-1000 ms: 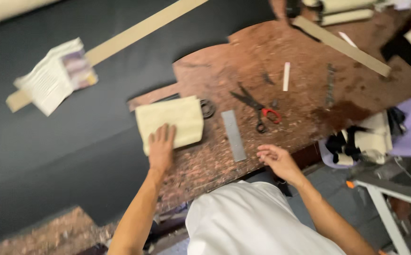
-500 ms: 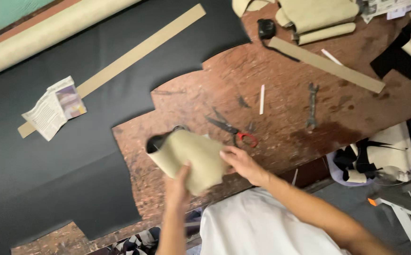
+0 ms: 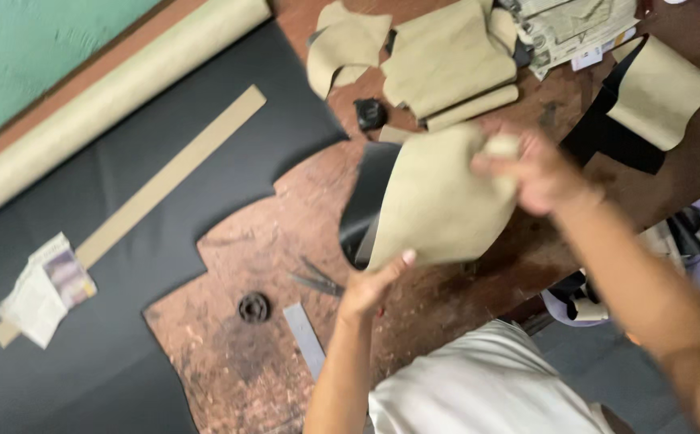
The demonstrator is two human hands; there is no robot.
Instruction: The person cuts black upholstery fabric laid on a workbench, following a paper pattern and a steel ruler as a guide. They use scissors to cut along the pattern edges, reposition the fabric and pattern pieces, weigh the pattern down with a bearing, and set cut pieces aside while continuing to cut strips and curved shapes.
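sheet (image 3: 438, 201) held above tabletop (image 3: 245, 241), long axis lower-left to upper-right | your left hand (image 3: 370, 285) pinches its lower edge | your right hand (image 3: 527, 165) is closed on its top corner | black piece (image 3: 362, 201) underneath

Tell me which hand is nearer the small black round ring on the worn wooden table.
Left. The left hand grips the tan cut piece's lower edge, just right of the small black round ring; the right hand holds its upper right edge, much farther away.

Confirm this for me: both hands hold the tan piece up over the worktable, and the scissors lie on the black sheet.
Not quite. Both the left hand and right hand hold the tan piece, but the head view shows the scissors lying on the bare brown worktable, not the black sheet.
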